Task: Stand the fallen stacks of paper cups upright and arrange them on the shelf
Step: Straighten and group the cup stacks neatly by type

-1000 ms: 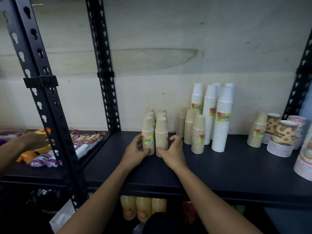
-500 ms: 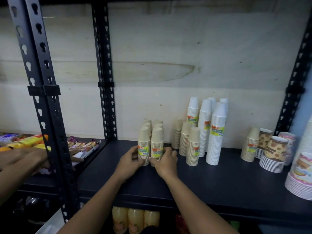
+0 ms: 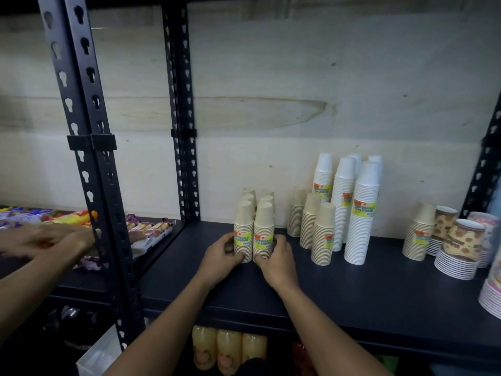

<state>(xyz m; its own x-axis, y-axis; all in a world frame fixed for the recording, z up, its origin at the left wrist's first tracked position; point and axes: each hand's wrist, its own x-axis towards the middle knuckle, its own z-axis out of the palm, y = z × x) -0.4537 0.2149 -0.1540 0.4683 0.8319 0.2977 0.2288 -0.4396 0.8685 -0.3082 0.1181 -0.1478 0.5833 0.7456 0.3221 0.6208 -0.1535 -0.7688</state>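
Two beige paper cup stacks stand upright side by side on the dark shelf [image 3: 339, 289], with more beige stacks right behind them. My left hand [image 3: 221, 257] wraps the base of the left front stack [image 3: 243, 226]. My right hand [image 3: 276, 260] wraps the base of the right front stack [image 3: 263, 226]. To the right stand three more beige stacks [image 3: 322, 234] and several tall white stacks [image 3: 362, 213], all upright.
Another beige stack [image 3: 418, 232] and patterned cup stacks [image 3: 461, 245] stand at the far right. Black slotted shelf posts [image 3: 92, 169] rise at the left. Another person's hands [image 3: 46, 240] handle snack packets [image 3: 149, 229] on the neighbouring shelf. Bottles [image 3: 227, 348] sit below.
The view has tilted up a little. My hands stay at the bases of the two front stacks, pressing them closer together. The other person's hands have shifted over the snacks.
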